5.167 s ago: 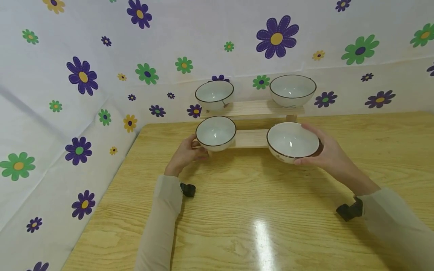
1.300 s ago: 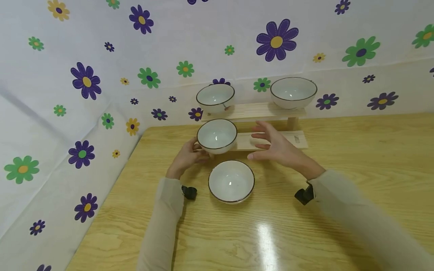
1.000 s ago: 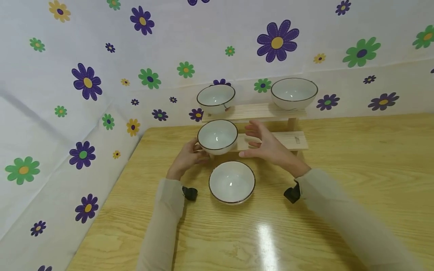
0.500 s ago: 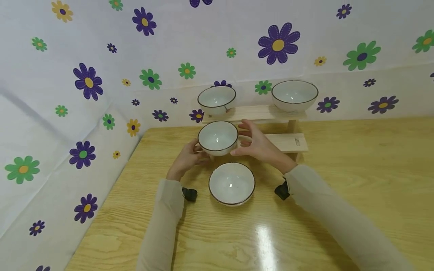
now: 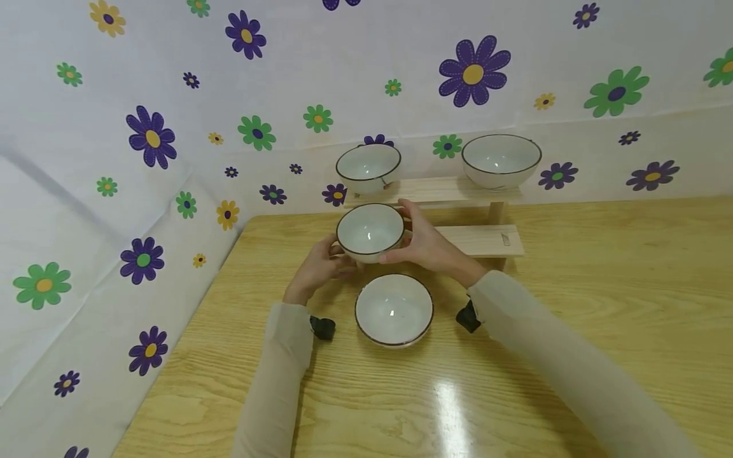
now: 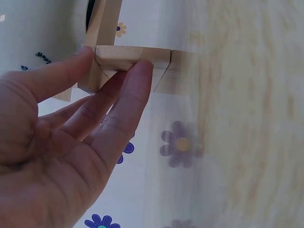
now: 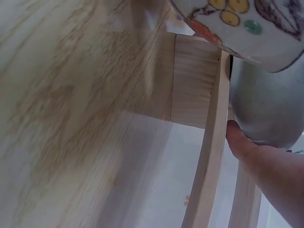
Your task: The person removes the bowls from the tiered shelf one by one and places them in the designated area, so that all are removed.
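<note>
A white, dark-rimmed bowl (image 5: 369, 232) sits at the left end of the lower shelf of a wooden rack (image 5: 475, 240). My right hand (image 5: 426, 245) grips this bowl from its right side, thumb in front and fingers behind. The right wrist view has the thumb (image 7: 266, 161) against the bowl's wall (image 7: 270, 102), close to the shelf edge. My left hand (image 5: 317, 267) holds the rack's left end; the left wrist view shows its fingers (image 6: 135, 90) on the wooden end piece (image 6: 133, 56). Another bowl (image 5: 394, 312) stands on the table before the rack, painted outside.
Two more bowls stand on the upper shelf, one left (image 5: 368, 166) and one right (image 5: 501, 159). A flower-printed cloth (image 5: 343, 57) hangs behind and to the left of the wooden table (image 5: 601, 286).
The right hand moved the lower shelf's right bowl onto the table and let go. Afterwards it came left and took hold of the left bowl. The left hand stayed on the rack.
</note>
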The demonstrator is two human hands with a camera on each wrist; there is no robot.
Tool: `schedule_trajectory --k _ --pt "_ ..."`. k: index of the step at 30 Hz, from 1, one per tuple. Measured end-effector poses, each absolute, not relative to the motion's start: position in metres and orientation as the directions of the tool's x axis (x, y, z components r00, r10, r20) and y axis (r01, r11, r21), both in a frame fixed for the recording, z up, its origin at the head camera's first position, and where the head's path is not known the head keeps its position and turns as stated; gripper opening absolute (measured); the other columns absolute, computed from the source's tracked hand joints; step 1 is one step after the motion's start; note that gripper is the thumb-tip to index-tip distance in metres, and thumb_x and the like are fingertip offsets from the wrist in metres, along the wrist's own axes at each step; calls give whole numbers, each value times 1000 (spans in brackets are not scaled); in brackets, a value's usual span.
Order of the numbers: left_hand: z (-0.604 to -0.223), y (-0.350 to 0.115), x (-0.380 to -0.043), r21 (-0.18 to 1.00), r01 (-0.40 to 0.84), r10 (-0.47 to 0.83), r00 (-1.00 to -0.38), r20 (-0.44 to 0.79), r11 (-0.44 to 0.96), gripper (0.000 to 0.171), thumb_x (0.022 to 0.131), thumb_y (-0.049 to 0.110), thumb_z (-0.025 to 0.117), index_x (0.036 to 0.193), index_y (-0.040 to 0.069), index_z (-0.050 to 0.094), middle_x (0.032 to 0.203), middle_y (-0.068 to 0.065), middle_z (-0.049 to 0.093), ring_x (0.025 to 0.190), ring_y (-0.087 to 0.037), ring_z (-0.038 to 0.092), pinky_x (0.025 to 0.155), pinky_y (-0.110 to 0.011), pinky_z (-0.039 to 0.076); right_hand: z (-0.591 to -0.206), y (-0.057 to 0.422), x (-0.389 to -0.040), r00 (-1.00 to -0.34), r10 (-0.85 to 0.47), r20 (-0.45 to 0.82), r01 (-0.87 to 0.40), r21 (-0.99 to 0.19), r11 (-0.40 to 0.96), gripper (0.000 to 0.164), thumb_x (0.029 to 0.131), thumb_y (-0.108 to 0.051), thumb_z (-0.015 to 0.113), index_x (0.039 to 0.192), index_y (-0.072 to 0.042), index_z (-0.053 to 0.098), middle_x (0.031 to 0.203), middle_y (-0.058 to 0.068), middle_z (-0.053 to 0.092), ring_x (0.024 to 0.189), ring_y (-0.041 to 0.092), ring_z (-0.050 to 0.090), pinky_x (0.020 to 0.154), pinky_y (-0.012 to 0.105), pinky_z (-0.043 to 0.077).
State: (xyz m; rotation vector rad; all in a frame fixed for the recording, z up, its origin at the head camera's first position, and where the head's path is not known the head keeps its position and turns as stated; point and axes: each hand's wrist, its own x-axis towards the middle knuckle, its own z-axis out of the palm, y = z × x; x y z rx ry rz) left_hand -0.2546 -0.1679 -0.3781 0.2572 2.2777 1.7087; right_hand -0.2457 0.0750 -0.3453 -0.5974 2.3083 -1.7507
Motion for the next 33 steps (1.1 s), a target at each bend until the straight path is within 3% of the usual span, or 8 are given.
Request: schedule_trajectory --k 8,26,33 --pt "-378 -166 -255 961 -19 314 -943 -109 278 63 98 -6 58 156 4 34 137 -27 57 113 -38 65 93 -44 58 -346 71 -248 -904 -413 112 -219 -951 220 116 79 -6 85 159 1 1 159 24 24 142 39 34 120 50 29" --pt "-377 -167 -255 959 -47 298 -945 -132 278 62 99 -7 57 156 6 34 138 -25 56 114 -39 65 93 -42 58 -345 66 -258 -877 -468 108 -217 -958 187 120 73 0 86 159 -1 3 155 24 30 139 38 36 119 51 31" --pt "-380 -167 -256 959 -46 297 -946 -132 279 64 99 -7 57 157 7 33 139 -25 56 114 -39 65 94 -43 58 -348 65 -258 -880 -459 117 -237 -948 211 114 74 -3 88 160 -2 12 154 23 33 137 39 39 115 53 37"
